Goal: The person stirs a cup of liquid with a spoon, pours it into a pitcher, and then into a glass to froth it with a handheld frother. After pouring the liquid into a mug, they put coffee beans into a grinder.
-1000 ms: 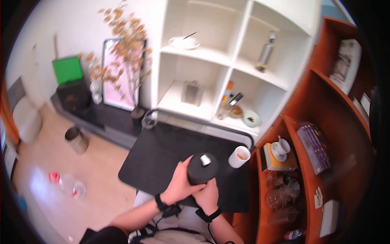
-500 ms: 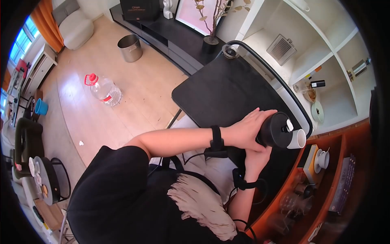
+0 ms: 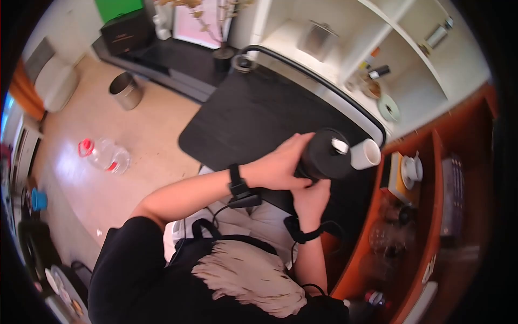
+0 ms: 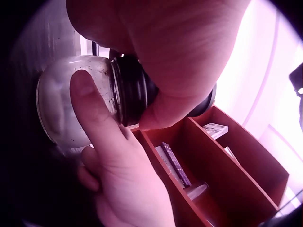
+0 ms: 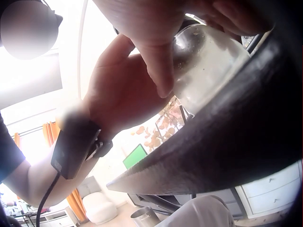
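Observation:
Both hands are on a hand coffee grinder point(image 3: 326, 154) with a black upper body and a clear glass jar point(image 4: 57, 104) below. My left hand point(image 3: 278, 164) grips the black upper part from the left, its thumb across the near side. Lower down, my right hand point(image 3: 313, 202) holds the glass jar, thumb laid along the glass in the left wrist view. Dark specks cling inside the jar near the black collar. A small pale piece shows on the grinder's top. Just right of the grinder stands a white cup point(image 3: 365, 154) on the black table point(image 3: 232, 116).
A black rail point(image 3: 318, 75) runs along the table's far edge. Right of the table is a reddish wooden shelf point(image 3: 372, 227) with glassware and a white cup and saucer. A white shelf unit point(image 3: 345, 32) stands behind. On the floor are a large clear bottle point(image 3: 108, 156) and a metal bin point(image 3: 125, 90).
The head view swung toward the floor at left, then partly back. Both hands stay on the grinder beside the white cup.

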Available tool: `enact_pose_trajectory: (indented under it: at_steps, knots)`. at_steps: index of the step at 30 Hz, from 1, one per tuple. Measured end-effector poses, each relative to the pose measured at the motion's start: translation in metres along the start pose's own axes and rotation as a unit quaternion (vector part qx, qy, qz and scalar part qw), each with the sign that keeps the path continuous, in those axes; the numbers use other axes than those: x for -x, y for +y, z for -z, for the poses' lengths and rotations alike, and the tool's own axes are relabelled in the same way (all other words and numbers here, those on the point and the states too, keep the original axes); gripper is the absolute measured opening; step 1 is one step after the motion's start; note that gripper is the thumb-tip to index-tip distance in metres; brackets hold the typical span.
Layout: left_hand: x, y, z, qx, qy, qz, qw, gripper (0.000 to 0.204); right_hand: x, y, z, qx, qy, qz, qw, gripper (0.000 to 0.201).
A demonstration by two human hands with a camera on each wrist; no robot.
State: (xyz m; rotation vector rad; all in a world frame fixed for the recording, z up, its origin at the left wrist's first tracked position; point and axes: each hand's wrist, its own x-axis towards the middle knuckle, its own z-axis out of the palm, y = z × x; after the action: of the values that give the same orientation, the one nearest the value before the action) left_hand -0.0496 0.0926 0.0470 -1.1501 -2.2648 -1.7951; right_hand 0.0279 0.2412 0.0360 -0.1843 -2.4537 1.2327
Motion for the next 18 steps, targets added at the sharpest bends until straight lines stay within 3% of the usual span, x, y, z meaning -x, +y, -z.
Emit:
enact_pose_trajectory:
  at_steps: [2,3,5,9,11,18]
  knots:
    - [-0.002,0.011,0.004,-0.03,0.02,0.005,0.999,0.104,0.002,0.002,-0.001,0.017,0.013,0.012,1.0,0.06]
    - [-0.001,0.012,0.001,-0.133,0.049,-0.021,0.99,0.107,0.0,0.0,-0.001,0.006,0.016,0.022,1.0,0.06]
    - [-0.005,0.017,-0.001,-0.089,0.027,0.034,0.995,0.108,0.001,-0.001,-0.001,0.016,0.022,0.022,0.999,0.061]
    - [0.0,0.01,-0.006,-0.069,0.013,0.024,0.997,0.105,0.0,0.001,-0.001,0.004,0.012,0.009,1.0,0.062]
    - [0.003,0.008,-0.003,0.015,-0.003,0.047,0.999,0.101,0.0,-0.003,-0.001,0.01,0.014,-0.005,1.0,0.063]
    - [-0.002,0.021,-0.006,-0.027,0.07,0.055,0.996,0.087,0.0,-0.016,0.003,0.009,0.009,-0.001,1.0,0.056]
